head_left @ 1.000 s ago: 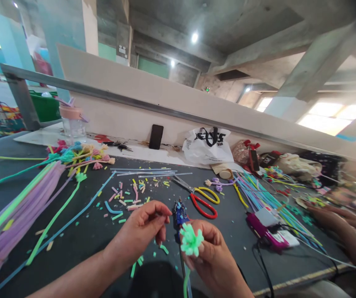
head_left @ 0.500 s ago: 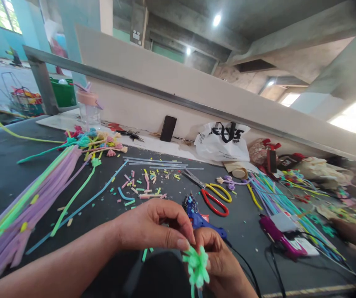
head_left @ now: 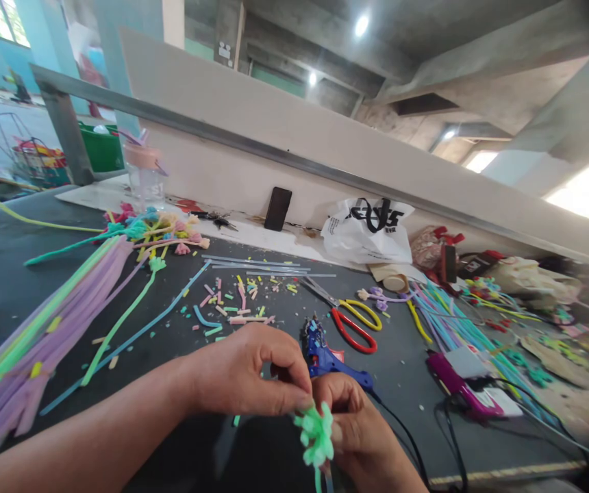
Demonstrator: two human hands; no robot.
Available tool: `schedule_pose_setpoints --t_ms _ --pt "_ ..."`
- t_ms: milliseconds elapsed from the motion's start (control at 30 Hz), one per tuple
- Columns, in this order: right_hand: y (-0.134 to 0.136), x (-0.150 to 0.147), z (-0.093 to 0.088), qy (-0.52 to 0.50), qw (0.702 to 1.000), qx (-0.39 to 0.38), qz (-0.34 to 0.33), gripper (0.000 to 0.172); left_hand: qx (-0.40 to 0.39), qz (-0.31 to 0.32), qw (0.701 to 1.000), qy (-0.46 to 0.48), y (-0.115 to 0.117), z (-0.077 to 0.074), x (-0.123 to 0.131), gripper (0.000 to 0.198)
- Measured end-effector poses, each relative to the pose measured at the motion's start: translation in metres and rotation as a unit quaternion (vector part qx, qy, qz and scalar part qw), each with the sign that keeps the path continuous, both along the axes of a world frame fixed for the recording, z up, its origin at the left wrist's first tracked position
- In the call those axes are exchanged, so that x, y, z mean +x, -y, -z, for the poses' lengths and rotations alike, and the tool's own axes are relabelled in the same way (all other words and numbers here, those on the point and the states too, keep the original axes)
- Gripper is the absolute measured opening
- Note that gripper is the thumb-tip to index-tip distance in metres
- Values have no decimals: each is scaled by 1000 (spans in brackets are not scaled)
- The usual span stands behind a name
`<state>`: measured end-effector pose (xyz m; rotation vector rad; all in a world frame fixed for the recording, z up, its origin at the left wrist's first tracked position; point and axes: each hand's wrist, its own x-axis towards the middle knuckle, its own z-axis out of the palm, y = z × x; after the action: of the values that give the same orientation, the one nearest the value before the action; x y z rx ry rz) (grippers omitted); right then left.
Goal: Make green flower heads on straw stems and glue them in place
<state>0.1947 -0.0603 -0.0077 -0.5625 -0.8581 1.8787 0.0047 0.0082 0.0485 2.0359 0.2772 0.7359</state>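
Fingers of the right hand (head_left: 359,424) — gripping one green flower (head_left: 316,436) by its right side, near centre, above the desk (head_left: 400,387). Fingers of the left hand (head_left: 248,373) — pinching its far-left edge. Beyond: blue glue gun (head_left: 331,361); farther right, scissors (head_left: 335,305).

right hand (head_left: 359,424) — holding green flower (head_left: 316,435) | left hand (head_left: 251,370) — pinched at its top petals | blue glue gun (head_left: 326,359) near scissors (head_left: 338,304)

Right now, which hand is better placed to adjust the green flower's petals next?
Probably the left hand: its fingertips meet at the upper edge of the green flower, while the right hand holds it.
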Motion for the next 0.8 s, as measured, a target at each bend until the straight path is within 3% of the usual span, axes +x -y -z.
schedule_pose_setpoints --t_ms 267,533,700,800 --pt "0 -4 -4 22 1000 -5 17 16 53 -52 997 15 6 -1 2 12" --pt "-1 -6 -7 -6 1000 12 16 12 -12 -75 997 33 5 1 5 18" --pt "-12 -2 -20 -109 992 19 52 16 -85 -215 970 69 0 20 15 17" --pt "-21 5 -27 -197 977 -23 82 13 -130 -235 961 63 -5 33 22 9"
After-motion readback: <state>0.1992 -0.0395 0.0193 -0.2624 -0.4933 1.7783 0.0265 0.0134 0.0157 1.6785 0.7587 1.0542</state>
